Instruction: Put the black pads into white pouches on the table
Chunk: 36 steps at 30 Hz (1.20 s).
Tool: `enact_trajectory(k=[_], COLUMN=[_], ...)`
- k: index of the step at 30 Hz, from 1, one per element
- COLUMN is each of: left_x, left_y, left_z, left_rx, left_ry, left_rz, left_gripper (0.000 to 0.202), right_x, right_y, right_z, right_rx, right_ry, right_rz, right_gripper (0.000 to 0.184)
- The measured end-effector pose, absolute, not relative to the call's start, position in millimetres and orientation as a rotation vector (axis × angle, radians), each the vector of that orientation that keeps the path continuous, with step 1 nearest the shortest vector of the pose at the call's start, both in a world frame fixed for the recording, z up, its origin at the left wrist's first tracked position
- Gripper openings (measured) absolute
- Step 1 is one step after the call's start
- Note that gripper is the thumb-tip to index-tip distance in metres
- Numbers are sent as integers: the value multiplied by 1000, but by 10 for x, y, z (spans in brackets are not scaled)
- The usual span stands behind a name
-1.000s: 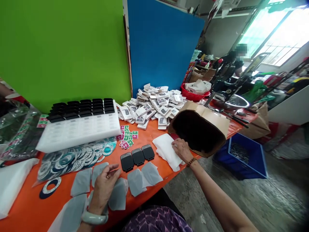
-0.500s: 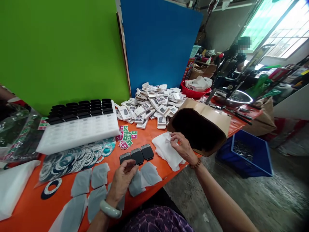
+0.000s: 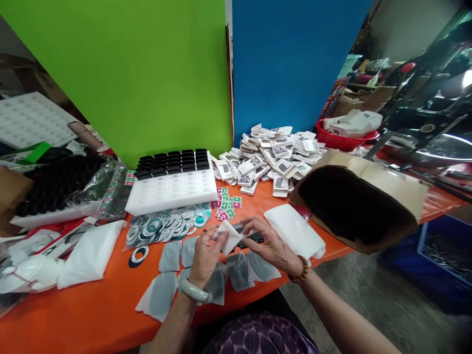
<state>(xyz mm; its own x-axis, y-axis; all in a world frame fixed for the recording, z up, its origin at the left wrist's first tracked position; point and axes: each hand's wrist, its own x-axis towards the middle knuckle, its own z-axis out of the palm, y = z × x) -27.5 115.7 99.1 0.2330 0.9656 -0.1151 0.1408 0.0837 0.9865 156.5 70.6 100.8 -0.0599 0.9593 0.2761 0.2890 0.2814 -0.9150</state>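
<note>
My left hand [image 3: 206, 254] pinches a thin white pouch [image 3: 229, 238] by its left side, thumb in front. At the pouch's right edge, the curved fingers of my right hand [image 3: 272, 247] close on it. Behind the hands lie flat black pieces [image 3: 257, 238], partly covered by the pouch and fingers. Several translucent pouches with dark pieces inside, such as this one [image 3: 161, 293], are spread along the front of the table. A stack of white pouches [image 3: 295, 228] rests right of my right hand.
An open cardboard box [image 3: 372, 172] stands at the right edge. White foam tray [image 3: 171, 194] with black pieces, bagged ring cards [image 3: 165, 226], small pink and green cards [image 3: 225, 202] and a pile of small boxes [image 3: 282, 167] fill the back. Blue bin [image 3: 435, 231] sits lower right.
My right hand has moved left from the pouch stack with a white pouch. Both hands now hold that pouch in front of the black pieces. The view has turned left.
</note>
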Motion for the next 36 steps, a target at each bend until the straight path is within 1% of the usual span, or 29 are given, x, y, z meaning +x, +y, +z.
enact_trajectory(k=[3,4,5,7,11,13,15,17,20,21,25,28,31,34,36], left_x=[-464,-505,-537,-579,-645,-683,-718,-744,-757,-754,-709,-659,-630,-622,-616], left_y=[1161,1151,1136,1102,1047,1030,1021,1020,1027,1027,982,923,882,855,829], left_z=[1111,1159,1204,1275,1317,1309,1296,1279,1222,1190,1040,970,952,936,906], left_rx=[1457,1463,1466,1495,1610,1636,1620,1572,1479,1442,1203,1043,925,787,655], left_ry=[1080,1021,970,908,885,864,841,840,931,977,1107,1046,987,960,963], left_rz=[733,661,596,502,405,347,312,334,469,527,769,829,820,856,875], left_gripper=[30,29,27,26,35,39,41,40,36,34,27,24,28,35,34], right_x=[1590,1588,1576,1524,1398,1370,1360,1351,1312,1293,1198,1131,1091,1076,1066], right_y=[808,841,870,914,942,939,933,922,891,876,802,759,736,702,660], right_z=[1018,1029,1041,1055,1018,979,938,899,848,836,815,801,766,717,679], right_rx=[-1127,-1088,-1038,-920,-768,-762,-749,-725,-773,-816,-940,-960,-1015,-1110,-1158], right_ry=[-1495,-1476,-1474,-1497,-1452,-1410,-1383,-1344,-1219,-1178,-1178,-1215,-1164,-1203,-1263], right_rz=[1122,1201,1274,1412,1616,1639,1664,1734,1778,1751,1613,1521,1441,1407,1403], right_gripper=[57,65,69,67,48,47,51,50,33,31,33,31,32,39,45])
